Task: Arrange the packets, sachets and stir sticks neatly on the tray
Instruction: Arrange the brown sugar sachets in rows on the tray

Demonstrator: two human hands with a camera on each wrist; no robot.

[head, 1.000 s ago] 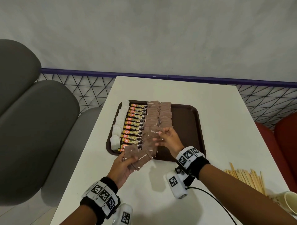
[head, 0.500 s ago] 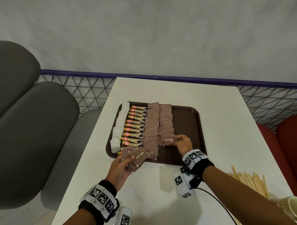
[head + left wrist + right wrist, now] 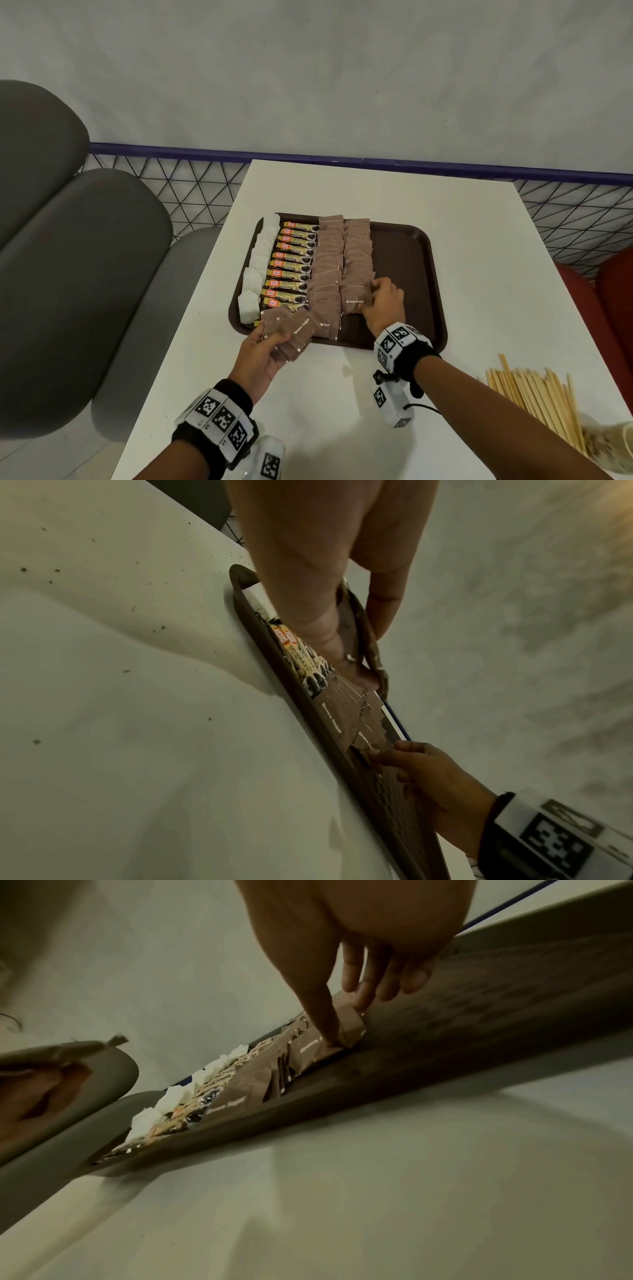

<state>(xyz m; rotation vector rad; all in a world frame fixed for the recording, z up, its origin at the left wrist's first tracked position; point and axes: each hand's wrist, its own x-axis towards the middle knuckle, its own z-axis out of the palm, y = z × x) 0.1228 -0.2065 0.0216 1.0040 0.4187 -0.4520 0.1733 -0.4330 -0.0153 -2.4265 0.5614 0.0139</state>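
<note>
A brown tray [image 3: 411,260] holds a column of white sachets [image 3: 260,253], a column of coffee stick packets [image 3: 294,263] and two columns of brown sugar sachets [image 3: 329,260]. My left hand [image 3: 263,346] grips a fanned stack of brown sugar sachets [image 3: 294,329] over the tray's near left corner; the left wrist view shows thumb and fingers clamped on the stack [image 3: 368,642]. My right hand [image 3: 380,301] pinches one brown sugar sachet [image 3: 354,298] lying at the near end of the right brown column, thumb on top of it [image 3: 318,1050]. Wooden stir sticks [image 3: 537,394] lie on the table at right.
The tray's right third is bare. A paper cup [image 3: 613,442] sits at the table's near right corner beside the sticks. Grey seats [image 3: 85,274] stand left of the white table [image 3: 479,240], red seats to the right, and a wire fence behind.
My right hand took a sachet from the stack in my left hand, carried it right and lowered it onto the near end of the right brown column. The left hand barely moved.
</note>
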